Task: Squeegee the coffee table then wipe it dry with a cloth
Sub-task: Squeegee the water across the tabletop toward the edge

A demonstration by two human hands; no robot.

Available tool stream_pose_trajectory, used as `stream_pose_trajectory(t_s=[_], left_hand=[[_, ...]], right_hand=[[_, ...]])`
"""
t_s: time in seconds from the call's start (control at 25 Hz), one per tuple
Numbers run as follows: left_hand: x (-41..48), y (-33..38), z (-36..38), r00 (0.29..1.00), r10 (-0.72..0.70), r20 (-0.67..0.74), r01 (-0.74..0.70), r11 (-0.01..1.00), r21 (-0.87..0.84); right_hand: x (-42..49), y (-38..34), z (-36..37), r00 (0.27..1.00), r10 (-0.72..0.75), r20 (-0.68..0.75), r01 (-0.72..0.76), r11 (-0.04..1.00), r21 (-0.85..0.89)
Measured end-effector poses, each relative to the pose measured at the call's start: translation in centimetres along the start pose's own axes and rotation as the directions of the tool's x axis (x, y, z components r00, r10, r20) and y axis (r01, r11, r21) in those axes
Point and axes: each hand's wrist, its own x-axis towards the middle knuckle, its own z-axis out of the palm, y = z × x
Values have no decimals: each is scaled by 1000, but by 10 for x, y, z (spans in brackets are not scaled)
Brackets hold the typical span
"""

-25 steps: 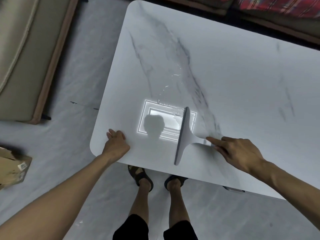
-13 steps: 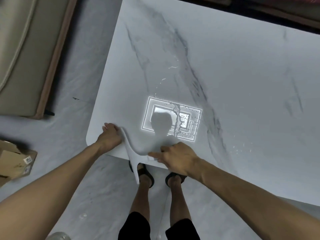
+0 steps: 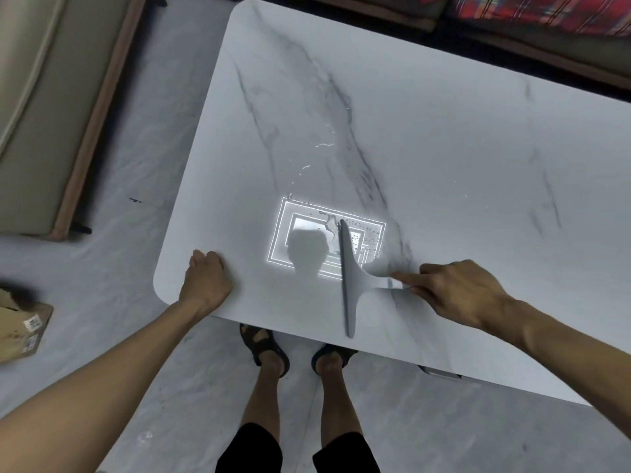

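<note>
A white marble-patterned coffee table (image 3: 444, 138) fills the view. A grey squeegee (image 3: 350, 278) rests blade-down on it near the front edge, its blade running away from me across a bright reflected light patch. My right hand (image 3: 457, 291) grips the squeegee's handle, index finger stretched along it. My left hand (image 3: 205, 281) rests flat on the table's front left corner, holding nothing. Thin water streaks and droplets (image 3: 321, 148) glint on the tabletop beyond the blade. No cloth is in view.
A beige sofa with a wooden base (image 3: 51, 107) stands to the left across a strip of grey floor. A cardboard box (image 3: 20, 326) lies on the floor at the left edge. A red plaid cushion (image 3: 546, 11) sits beyond the table. My sandalled feet (image 3: 297, 349) stand under the front edge.
The squeegee had been swept left to the front left corner, over the edge; my right hand has now carried it back right onto the tabletop. My left hand stayed at the corner.
</note>
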Motion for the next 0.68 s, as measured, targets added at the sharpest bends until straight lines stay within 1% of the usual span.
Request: stream_pose_trajectory(t_s=[0.08,0.16,0.28,0.36,0.44,0.48,0.56,0.68], left_hand=[[-7,8,4,994,10,-105,-21,995,-98],[-12,10,7,987,-55,-151,22,978,-209],[-12,-1,7,963,-210,-170,136,920,-366],[-10,-13,6,957,-241,-159,165,909,-383],[-7,-20,6,966,-228,-126,168,916,-365],[-6,-20,7,971,-215,-104,166,921,-353],[-5,-16,8,980,-188,-71,154,929,-336],[-4,-2,8,985,-164,-60,134,930,-342]], right_hand=[[13,-20,-6,994,-110,-19,111,994,16],[41,-58,-3,963,-268,16,267,962,52],[89,-121,10,898,-410,163,403,912,73],[114,-146,14,871,-458,177,459,888,40],[131,-148,14,868,-472,155,479,878,-7],[136,-141,12,878,-459,139,465,885,-18],[137,-112,6,914,-393,106,395,918,-5],[115,-53,-5,961,-271,61,270,962,35]])
